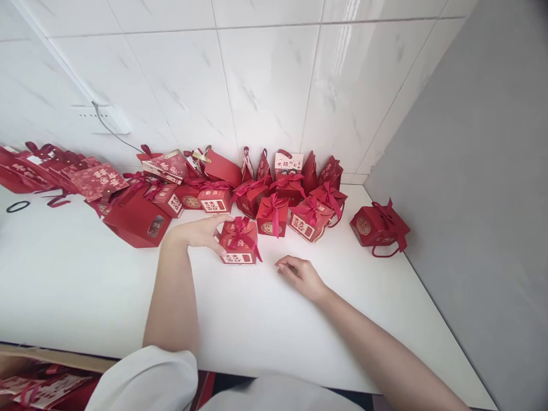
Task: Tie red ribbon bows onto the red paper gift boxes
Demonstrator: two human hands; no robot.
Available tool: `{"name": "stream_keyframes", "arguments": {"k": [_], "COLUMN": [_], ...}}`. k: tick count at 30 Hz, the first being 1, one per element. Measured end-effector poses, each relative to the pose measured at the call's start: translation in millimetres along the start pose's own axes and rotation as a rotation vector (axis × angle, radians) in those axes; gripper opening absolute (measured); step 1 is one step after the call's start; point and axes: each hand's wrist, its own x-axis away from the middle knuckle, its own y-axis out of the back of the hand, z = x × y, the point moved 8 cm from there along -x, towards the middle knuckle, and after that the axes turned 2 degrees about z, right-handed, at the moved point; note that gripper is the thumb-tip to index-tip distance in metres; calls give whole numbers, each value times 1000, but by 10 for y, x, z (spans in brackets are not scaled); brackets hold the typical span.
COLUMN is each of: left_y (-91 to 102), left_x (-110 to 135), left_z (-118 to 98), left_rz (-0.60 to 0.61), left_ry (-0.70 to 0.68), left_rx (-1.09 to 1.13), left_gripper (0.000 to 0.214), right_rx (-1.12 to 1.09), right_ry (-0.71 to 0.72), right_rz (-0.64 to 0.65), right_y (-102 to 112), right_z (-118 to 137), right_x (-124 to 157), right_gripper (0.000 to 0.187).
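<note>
A small red gift box (240,242) with a ribbon bow stands on the white table (85,285), in front of the other boxes. My left hand (201,231) grips its left side, thumb in front and fingers behind. My right hand (299,274) rests on the table a little to the right of the box, fingers loosely curled, holding nothing and not touching the box.
Several red ribboned gift boxes (274,200) stand in a row against the tiled wall. Flat red boxes and bags (98,182) are piled at the left. One red box (379,226) sits apart at the right, near the grey wall (471,200). A black loop (17,206) lies far left.
</note>
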Motion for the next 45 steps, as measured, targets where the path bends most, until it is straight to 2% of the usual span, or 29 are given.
{"name": "stream_keyframes", "arguments": {"k": [4,9,11,13,16,19,22,27,31,37,45], "left_y": [-128,-484,-573,-608,-593,-601,-647,-666,-646,-624,-704], "left_x": [-101,-188,-210,-245,-303,-327,-301,-279,-263,-156,-165], "left_z": [-294,-726,-819,-851,-849,-844,-870,-873,-864,-921,-1045], "left_rz": [40,248,285,270,174,114,129,148,124,84,73], "left_ry": [-102,-364,-432,-454,-426,-329,-246,-205,-202,-178,-205], "left_rx": [-62,7,-1,-27,-65,-72,-56,-21,-45,-128,-130], "left_gripper": [104,92,87,86,94,102,104,104,103,100,96], "right_rx": [-28,-74,-72,-68,-86,-166,-231,-232,-246,-153,-294], "right_ry": [2,63,105,131,160,179,135,20,39,87,4], "right_rz": [-84,-362,-453,-484,-413,-291,-227,-231,-242,-283,-257], "right_y": [64,337,435,478,436,359,345,385,391,429,405], "right_z": [4,39,63,81,113,130,73,-68,-47,47,2], "right_x": [27,63,83,92,70,24,-32,-87,-79,-57,-64], "right_gripper": [21,17,19,29,42,51,45,39,40,40,40]}}
